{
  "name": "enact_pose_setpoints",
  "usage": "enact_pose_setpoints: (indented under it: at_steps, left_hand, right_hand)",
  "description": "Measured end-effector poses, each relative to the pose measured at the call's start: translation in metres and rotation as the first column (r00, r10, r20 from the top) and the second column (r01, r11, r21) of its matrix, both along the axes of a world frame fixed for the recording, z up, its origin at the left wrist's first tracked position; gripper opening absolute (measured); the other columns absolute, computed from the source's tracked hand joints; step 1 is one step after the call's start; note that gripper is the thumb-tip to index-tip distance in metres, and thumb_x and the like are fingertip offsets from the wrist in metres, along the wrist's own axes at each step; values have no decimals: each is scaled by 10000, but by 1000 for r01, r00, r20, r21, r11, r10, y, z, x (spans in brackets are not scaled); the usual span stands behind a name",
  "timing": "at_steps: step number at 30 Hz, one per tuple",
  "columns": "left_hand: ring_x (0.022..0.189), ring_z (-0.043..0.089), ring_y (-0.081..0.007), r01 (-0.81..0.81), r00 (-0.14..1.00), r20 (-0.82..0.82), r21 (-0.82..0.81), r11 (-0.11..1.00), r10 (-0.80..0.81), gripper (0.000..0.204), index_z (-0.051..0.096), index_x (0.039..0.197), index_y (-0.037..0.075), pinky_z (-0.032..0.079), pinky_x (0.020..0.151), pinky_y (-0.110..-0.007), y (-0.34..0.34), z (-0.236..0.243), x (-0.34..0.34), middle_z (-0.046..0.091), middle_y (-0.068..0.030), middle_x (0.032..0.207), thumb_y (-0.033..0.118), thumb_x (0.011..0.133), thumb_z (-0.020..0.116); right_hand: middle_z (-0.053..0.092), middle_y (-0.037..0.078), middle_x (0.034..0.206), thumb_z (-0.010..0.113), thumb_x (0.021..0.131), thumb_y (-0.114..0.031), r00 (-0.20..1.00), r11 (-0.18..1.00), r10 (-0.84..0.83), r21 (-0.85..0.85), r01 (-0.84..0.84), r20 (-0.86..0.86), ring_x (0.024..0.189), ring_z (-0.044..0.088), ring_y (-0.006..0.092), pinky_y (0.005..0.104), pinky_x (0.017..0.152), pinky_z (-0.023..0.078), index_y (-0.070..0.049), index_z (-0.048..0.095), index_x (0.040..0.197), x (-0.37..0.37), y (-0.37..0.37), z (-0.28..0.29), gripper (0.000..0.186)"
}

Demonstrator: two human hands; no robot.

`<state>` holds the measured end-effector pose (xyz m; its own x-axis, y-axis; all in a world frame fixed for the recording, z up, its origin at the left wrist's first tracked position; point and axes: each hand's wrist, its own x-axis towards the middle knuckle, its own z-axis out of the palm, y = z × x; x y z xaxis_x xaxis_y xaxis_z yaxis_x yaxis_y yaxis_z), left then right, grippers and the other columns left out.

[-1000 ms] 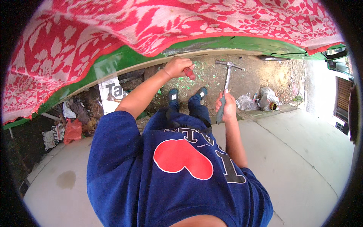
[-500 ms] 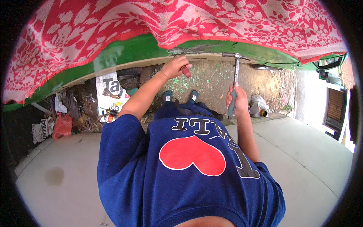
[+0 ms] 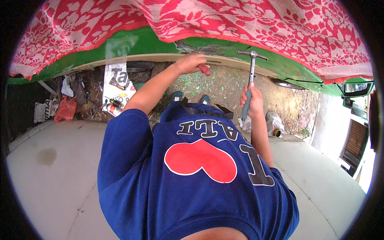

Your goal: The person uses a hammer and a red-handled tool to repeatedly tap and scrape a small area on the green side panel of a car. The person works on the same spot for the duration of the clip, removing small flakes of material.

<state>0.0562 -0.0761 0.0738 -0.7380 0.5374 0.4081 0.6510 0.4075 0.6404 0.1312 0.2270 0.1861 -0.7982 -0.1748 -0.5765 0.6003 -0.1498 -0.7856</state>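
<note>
My left hand is closed around a red-handled tool at the lower edge of a green car's side. Only the handle's end shows; the rest is hidden by my fingers. Just beyond that hand lies a scraped, bare grey patch in the green paint. My right hand grips a hammer by its blue-grey handle. The metal head points away from me, raised to the right of the left hand, and overlaps the green panel in view; whether it touches cannot be seen.
A red-and-white floral cloth drapes over the car. Green flakes dot the rough ground past my shoes. Bags, a printed board and spray cans lie at left. A clear plastic bag with a can sits at right.
The view has shifted slightly, with the car's edge appearing a little differently placed. Both hands keep their grips; the red handle now slants more downward to the right.
</note>
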Motion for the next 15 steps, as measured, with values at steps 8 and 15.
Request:
enact_pose_setpoints:
  at_steps: [8,15]
  left_hand:
    - [728,602,-350,88,986,161,-275,957,-45,308,529,739,75,454,620,-467,18,-16,-17,565,-114,712,330,872,638]
    - [765,640,-344,222,951,306,-556,801,-51,192,585,797,113,480,649,-487,32,-9,-29,647,-115,773,289,783,662]
  right_hand:
    - [443,12,554,447,987,-456,999,998,-33,-47,35,32,442,457,132,280,392,384,-95,478,831,0,30,-15,394]
    - [437,14,548,455,977,-476,984,984,-159,-65,165,85,436,455,137,280,387,382,-94,480,827,24,50,-42,411]
